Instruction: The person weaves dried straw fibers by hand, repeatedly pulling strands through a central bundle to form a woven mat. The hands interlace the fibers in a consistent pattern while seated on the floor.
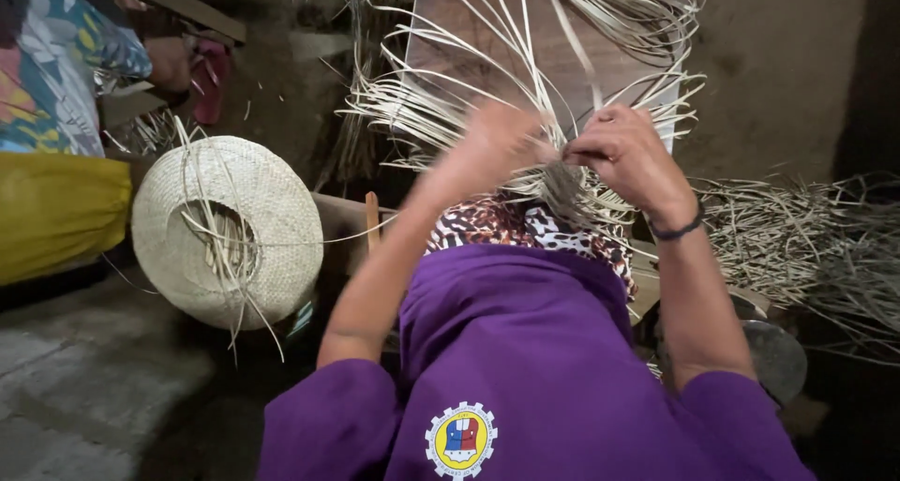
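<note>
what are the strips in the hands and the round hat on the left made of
Pale flat weaving strips: seemingly dried palm leaf or split reed, matte; they are thin, ribbon-like and springy, and the right hand pinches them while the blurred left hand is at them. Round woven cream hat: same-looking fibre, plaited, loose ends trailing.

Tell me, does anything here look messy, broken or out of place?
Nothing looks broken. The pale strips fan out loose in all directions from where the left hand and right hand pinch them. The woven hat on the left has stray ends poking from its middle. More strips lie scattered at right.
</note>
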